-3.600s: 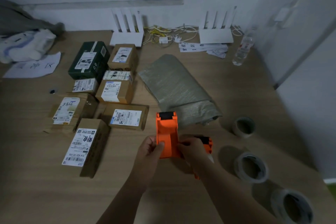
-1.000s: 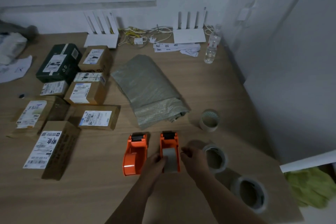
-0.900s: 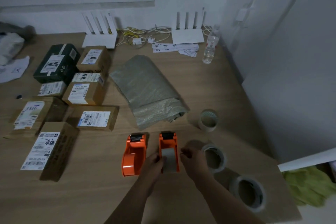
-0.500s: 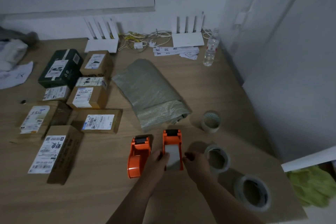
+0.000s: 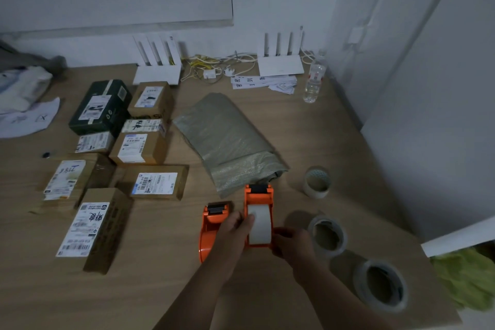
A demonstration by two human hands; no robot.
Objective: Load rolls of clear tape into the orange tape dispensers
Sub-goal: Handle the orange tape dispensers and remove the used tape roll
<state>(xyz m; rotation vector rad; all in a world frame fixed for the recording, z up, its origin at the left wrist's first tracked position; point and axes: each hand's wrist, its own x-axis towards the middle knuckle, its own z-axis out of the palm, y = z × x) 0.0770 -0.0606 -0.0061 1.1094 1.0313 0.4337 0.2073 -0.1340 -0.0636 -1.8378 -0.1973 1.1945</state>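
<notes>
Orange plastic frames the work: the loaded tape dispenser (image 5: 258, 215) sits on the wooden bench (image 5: 308, 128) with a whitish roll of tape (image 5: 259, 224) already seated between its side plates, cutter end pointing toward twelve o'clock. The left hand (image 5: 233, 233) grips the dispenser's left side with the thumb laid on the roll, most likely to stop it turning, while the right hand (image 5: 293, 245) pinches the frame's near right corner, closed on it, so the body is braced from both sides; that suits seating the roll or finding the tape's free end, though which I cannot tell. A second orange dispenser (image 5: 213, 228) lies just beside it at nine o'clock, partly under the left wrist, and its bay appears empty, so it probably waits its turn. Three spare rolls are parked on the right-hand side: a small roll (image 5: 317, 182) standing at about two o'clock from the loaded dispenser, a middle roll (image 5: 327, 236) lying flat just beside the right hand at three o'clock, and a large roll (image 5: 381, 285) at four o'clock near the bench edge, all within easy reach of the right hand. A folded grey woven sack (image 5: 227, 139) lies at twelve o'clock, touching or nearly touching the dispenser's cutter end, and labelled cardboard parcels (image 5: 150, 147) fill the ten o'clock area, well apart from the work.
</notes>
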